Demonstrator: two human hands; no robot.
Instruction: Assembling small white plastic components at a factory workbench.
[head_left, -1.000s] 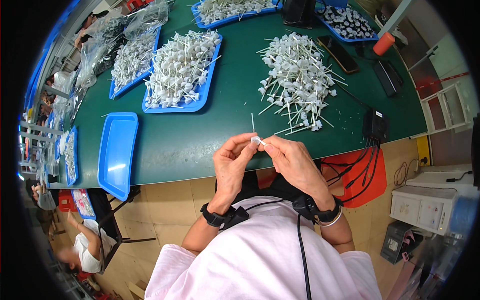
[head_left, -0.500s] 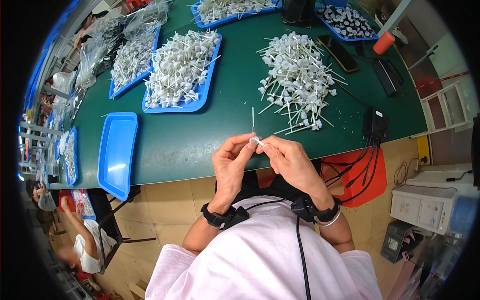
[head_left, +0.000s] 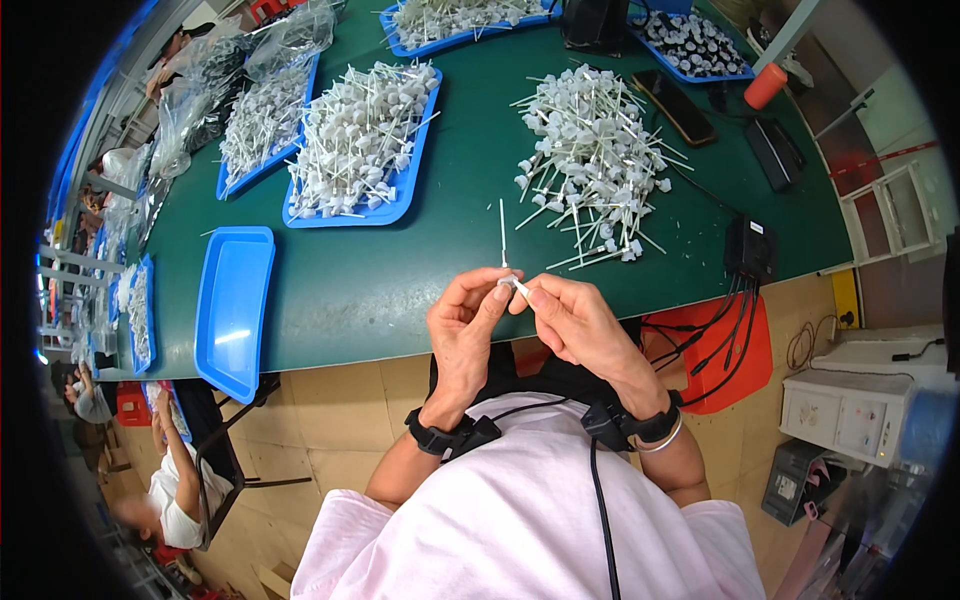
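I pinch a small white cap [head_left: 508,283] between left hand [head_left: 462,335] and right hand [head_left: 578,322], near the green table [head_left: 400,270] edge. Its thin stick [head_left: 502,232] points up; assembly appears underway. Next, I judge, calls for steady seating pressure.

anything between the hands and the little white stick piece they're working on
Nothing visible. The left hand and right hand both pinch the small white stick piece directly at the fingertips, above the green table edge; its thin stem points up, clear of the loose pile.
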